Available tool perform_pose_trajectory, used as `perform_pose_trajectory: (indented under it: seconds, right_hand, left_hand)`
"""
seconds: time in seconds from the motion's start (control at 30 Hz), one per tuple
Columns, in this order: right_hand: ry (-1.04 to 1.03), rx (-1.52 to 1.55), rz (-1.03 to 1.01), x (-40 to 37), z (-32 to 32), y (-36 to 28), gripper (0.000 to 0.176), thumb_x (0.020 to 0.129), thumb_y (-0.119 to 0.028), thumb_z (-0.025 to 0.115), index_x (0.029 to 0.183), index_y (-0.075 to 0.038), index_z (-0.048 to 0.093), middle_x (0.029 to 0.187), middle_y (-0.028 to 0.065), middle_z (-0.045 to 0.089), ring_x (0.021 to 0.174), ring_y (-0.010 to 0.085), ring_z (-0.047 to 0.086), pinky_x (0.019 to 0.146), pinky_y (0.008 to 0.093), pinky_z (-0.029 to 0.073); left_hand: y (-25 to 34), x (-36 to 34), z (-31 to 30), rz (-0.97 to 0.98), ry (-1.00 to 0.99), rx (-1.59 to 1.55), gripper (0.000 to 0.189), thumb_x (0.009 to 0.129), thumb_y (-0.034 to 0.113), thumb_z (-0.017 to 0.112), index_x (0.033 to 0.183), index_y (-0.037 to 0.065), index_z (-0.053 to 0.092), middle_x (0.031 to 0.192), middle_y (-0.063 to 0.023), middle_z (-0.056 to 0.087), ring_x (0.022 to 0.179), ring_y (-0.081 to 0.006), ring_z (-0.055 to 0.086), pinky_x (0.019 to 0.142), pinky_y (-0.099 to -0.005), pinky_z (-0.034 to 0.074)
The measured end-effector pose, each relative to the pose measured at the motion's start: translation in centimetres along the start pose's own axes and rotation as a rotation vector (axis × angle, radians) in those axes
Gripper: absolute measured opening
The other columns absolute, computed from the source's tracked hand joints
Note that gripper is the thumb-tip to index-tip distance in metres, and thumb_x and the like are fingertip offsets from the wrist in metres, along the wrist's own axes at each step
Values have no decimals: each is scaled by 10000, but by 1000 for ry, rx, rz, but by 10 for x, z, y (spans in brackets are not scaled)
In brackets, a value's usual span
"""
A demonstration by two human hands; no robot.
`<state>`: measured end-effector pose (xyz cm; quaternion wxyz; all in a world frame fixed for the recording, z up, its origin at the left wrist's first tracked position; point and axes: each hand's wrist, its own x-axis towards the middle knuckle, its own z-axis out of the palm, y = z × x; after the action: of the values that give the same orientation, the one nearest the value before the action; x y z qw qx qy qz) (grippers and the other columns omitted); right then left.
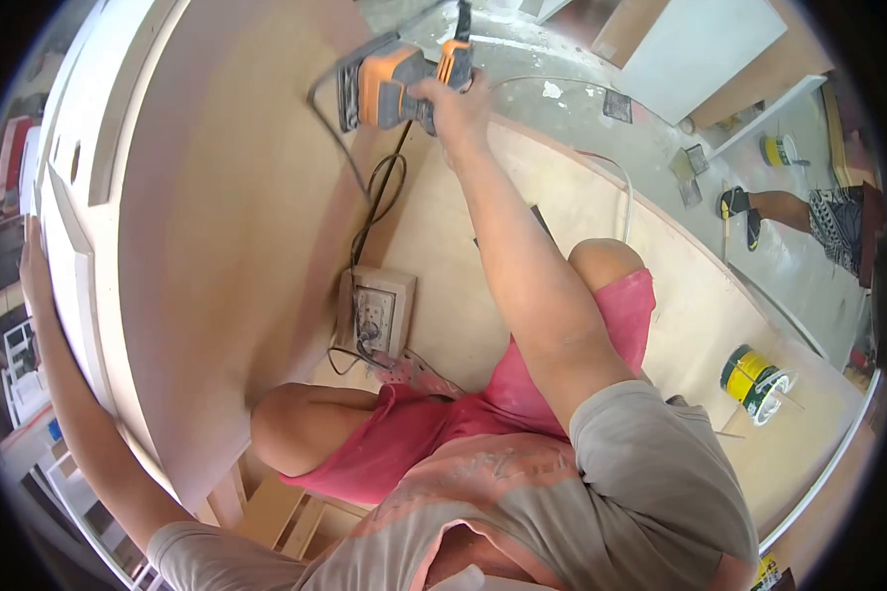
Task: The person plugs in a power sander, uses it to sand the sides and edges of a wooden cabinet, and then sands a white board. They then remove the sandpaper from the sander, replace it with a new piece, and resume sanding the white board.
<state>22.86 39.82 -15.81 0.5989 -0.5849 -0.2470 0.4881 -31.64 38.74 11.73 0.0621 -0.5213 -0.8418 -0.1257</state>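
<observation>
My right hand (pixel 459 110) is wrapped round the body of an orange and grey electric sander (pixel 388 87), held out at arm's length. The sander's flat pad faces the upright wooden panel (pixel 237 197) and sits right at its surface near the top. A dark power cord (pixel 363 222) hangs from the tool along the panel's lower seam. My left hand (pixel 35 271) lies with fingers stretched out along the outer side of the panel's white edge frame (pixel 84 256). A socket box (pixel 375 313) with a plug in it stands between the panel and my knees.
I sit on a pale wooden surface (pixel 443 266). A yellow and black paint tub (pixel 754 382) stands on it at right. Beyond its edge, a person's leg (pixel 784 209) shows on the grey floor, near another tub (pixel 779 151) and a leaning white board (pixel 705 54).
</observation>
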Motion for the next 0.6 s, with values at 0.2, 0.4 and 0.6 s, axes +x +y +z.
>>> perform_pose_trajectory:
  seconds: [0.2, 0.4, 0.6]
  right_hand:
    - [-45, -148, -50, -3, -10, 34, 625, 503, -180, 732, 1022, 36, 461, 935, 162, 577, 869, 257, 568, 784, 323, 453]
    - [20, -54, 245, -14, -15, 67, 469, 584, -163, 685, 963, 18, 477, 842, 116, 562, 719, 189, 566, 584, 308, 454]
    - [-9, 115, 550, 22, -17, 86, 461, 635, -221, 659, 999, 4, 488, 855, 125, 569, 600, 195, 567, 438, 331, 442]
  left_hand:
    - [3, -2, -3, 44, 26, 68, 677, 841, 594, 375, 1241, 61, 498, 1267, -181, 478, 1206, -305, 416, 994, -355, 298]
    - [18, -10, -5, 74, 56, 36, 710, 826, 607, 399, 1237, 36, 497, 1255, -168, 494, 1184, -306, 434, 989, -339, 301]
    - [22, -16, -3, -21, 45, 12, 712, 820, 613, 408, 1238, 44, 498, 1272, -169, 482, 1212, -294, 417, 1000, -336, 295]
